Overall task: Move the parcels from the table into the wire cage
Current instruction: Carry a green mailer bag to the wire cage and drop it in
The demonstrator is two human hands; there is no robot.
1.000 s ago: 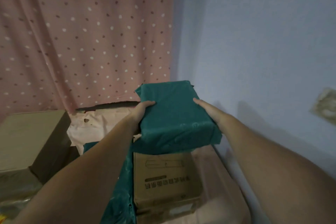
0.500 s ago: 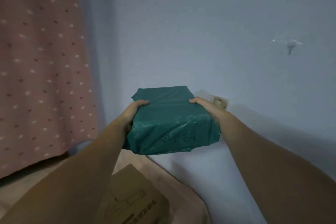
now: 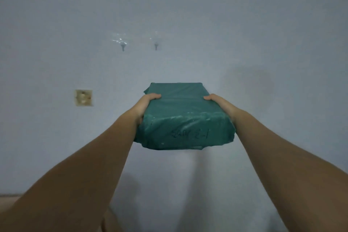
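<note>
Head view, one item in hand.

Progress: you hold one green parcel [image 3: 185,118] out in front of you at arm's length, lifted free with nothing under it. Neither the table nor the wire cage shows in this view, so you cannot tell from here how many parcels are already in the cage or how many wait. By judgement, this parcel is in mid-carry: picked up, not yet set down. The delivery into the cage is left to do.

Grip, left: your left hand [image 3: 146,104] clasps the parcel's left side, fingers [image 3: 154,96] curled over onto the top face.

Grip, right: your right hand [image 3: 221,104] clasps the opposite side the same way, fingertips hooked onto the top face. The parcel sits squeezed between the two hands, roughly level, its near face toward you with dark handwriting on the wrapper.

Beyond the grip: a plain pale wall [image 3: 263,34]. Above the hands and well apart, two small hooks [image 3: 123,45]. To the left of your left hand, apart from it, a wall socket [image 3: 84,97].
</note>
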